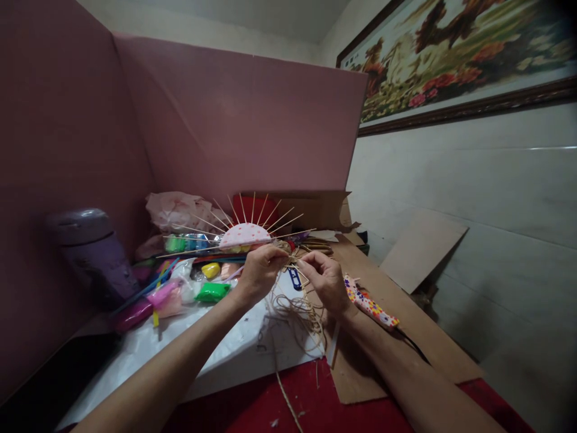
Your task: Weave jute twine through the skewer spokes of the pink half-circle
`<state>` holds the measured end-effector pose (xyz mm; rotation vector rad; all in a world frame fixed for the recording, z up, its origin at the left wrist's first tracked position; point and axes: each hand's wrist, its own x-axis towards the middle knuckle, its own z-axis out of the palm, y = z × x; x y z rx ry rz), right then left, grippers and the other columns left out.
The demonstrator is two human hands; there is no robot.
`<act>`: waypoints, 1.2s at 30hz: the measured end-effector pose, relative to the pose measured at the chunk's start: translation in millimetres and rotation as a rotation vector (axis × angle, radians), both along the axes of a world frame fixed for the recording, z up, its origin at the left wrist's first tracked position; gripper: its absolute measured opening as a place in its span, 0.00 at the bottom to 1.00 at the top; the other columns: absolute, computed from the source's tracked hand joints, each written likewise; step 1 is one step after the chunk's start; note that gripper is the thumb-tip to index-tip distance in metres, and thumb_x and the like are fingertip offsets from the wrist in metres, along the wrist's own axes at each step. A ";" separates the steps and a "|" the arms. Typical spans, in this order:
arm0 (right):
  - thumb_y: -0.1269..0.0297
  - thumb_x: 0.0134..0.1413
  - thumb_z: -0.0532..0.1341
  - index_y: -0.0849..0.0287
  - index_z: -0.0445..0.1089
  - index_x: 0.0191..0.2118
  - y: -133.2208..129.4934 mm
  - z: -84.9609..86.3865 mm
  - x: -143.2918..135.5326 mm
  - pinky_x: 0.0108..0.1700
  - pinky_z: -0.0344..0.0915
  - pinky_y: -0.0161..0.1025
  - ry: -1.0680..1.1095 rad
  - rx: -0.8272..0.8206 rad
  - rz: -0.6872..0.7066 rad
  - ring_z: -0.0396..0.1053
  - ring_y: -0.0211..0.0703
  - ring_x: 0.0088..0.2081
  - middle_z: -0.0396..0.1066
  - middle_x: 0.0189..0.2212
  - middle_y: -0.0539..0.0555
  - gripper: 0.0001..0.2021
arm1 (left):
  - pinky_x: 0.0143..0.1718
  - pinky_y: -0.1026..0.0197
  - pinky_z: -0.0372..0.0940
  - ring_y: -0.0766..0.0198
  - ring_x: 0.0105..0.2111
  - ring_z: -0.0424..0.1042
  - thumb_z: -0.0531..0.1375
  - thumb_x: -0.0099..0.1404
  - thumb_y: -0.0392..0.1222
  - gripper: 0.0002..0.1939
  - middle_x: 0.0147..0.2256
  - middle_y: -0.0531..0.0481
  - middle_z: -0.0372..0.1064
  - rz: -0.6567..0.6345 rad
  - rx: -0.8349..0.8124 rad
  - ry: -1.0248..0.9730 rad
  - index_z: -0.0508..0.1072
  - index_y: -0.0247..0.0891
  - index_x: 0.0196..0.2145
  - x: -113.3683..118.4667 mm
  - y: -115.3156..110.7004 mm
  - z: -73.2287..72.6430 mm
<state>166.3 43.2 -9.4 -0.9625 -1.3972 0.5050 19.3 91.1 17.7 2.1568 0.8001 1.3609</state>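
purple bottle (92,258) stands left of the white box (238,358). a dotted half-circle (244,234) with thin sticks sits toward the box's back. above the box's right part, left hand (262,269) and right hand (325,278) pinch string (295,307), coils hanging below. right of the box, a flowered tool (368,305) lies on cardboard (360,373).

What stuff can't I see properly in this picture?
All in the head view:
Whether the twine is knotted: too small, partly covered by the left hand and right hand.
Where the strand below goes: cut off by the bottom edge.
The whole painting: cut off by the top and right edges.
The bottle's decoration: too dark and blurred.
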 end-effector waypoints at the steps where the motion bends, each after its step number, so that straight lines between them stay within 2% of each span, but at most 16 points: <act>1: 0.63 0.51 0.58 0.59 0.64 0.26 0.3 -0.3 0.1 0.26 0.55 0.33 -0.003 0.003 -0.009 0.57 0.34 0.23 0.60 0.20 0.46 0.07 | 0.26 0.66 0.61 0.67 0.24 0.66 0.60 0.54 0.38 0.04 0.24 0.50 0.70 -0.018 -0.063 -0.025 0.74 0.35 0.25 0.8 -1.3 0.6; 6: 0.61 0.50 0.59 0.60 0.65 0.29 3.4 -1.8 1.0 0.25 0.56 0.33 0.035 0.014 -0.068 0.58 0.35 0.23 0.62 0.21 0.47 0.07 | 0.18 0.68 0.60 0.70 0.20 0.62 0.61 0.53 0.45 0.11 0.21 0.53 0.64 -0.268 -0.489 -0.272 0.69 0.33 0.25 5.0 -7.4 2.5; 10: 0.60 0.51 0.59 0.60 0.65 0.29 4.9 -2.3 1.8 0.24 0.55 0.32 0.043 0.025 -0.114 0.57 0.34 0.22 0.61 0.20 0.46 0.08 | 0.16 0.69 0.59 0.73 0.18 0.60 0.62 0.51 0.45 0.12 0.22 0.53 0.64 -0.350 -0.633 -0.439 0.69 0.32 0.25 5.6 -9.4 2.5; 14: 0.60 0.51 0.59 0.60 0.65 0.29 4.3 -3.0 1.1 0.25 0.56 0.33 0.048 0.028 -0.134 0.59 0.35 0.23 0.62 0.21 0.47 0.08 | 0.16 0.70 0.59 0.73 0.18 0.61 0.63 0.51 0.44 0.11 0.23 0.52 0.65 -0.374 -0.626 -0.439 0.70 0.31 0.27 6.3 -10.5 1.1; 20: 0.62 0.51 0.59 0.59 0.65 0.30 2.5 -2.8 -3.4 0.25 0.58 0.32 0.101 0.006 -0.023 0.61 0.35 0.24 0.64 0.23 0.48 0.06 | 0.14 0.69 0.61 0.71 0.19 0.62 0.63 0.50 0.44 0.12 0.20 0.52 0.65 -0.318 -0.602 -0.262 0.70 0.31 0.25 12.8 -15.8 -2.0; 24: 0.62 0.50 0.59 0.59 0.66 0.32 1.1 -1.0 -4.6 0.21 0.55 0.31 0.107 -0.051 0.055 0.58 0.32 0.21 0.64 0.22 0.47 0.06 | 0.13 0.69 0.62 0.71 0.17 0.62 0.62 0.49 0.42 0.10 0.19 0.53 0.64 -0.225 -0.591 -0.217 0.68 0.31 0.24 15.2 -16.4 -3.2; 28: 0.60 0.48 0.60 0.60 0.66 0.31 1.2 -0.6 -3.0 0.20 0.53 0.30 0.104 -0.065 0.052 0.57 0.32 0.21 0.64 0.23 0.47 0.08 | 0.12 0.69 0.62 0.72 0.17 0.61 0.61 0.50 0.42 0.09 0.19 0.55 0.62 -0.167 -0.549 -0.179 0.68 0.32 0.24 16.0 -15.7 -6.4; 36: 0.62 0.48 0.60 0.59 0.65 0.29 4.0 -4.3 -1.8 0.18 0.50 0.29 0.187 -0.113 0.105 0.52 0.29 0.18 0.60 0.19 0.44 0.07 | 0.14 0.67 0.64 0.71 0.18 0.63 0.59 0.52 0.40 0.07 0.21 0.55 0.62 -0.178 -0.484 -0.106 0.68 0.33 0.25 17.3 -15.0 -9.9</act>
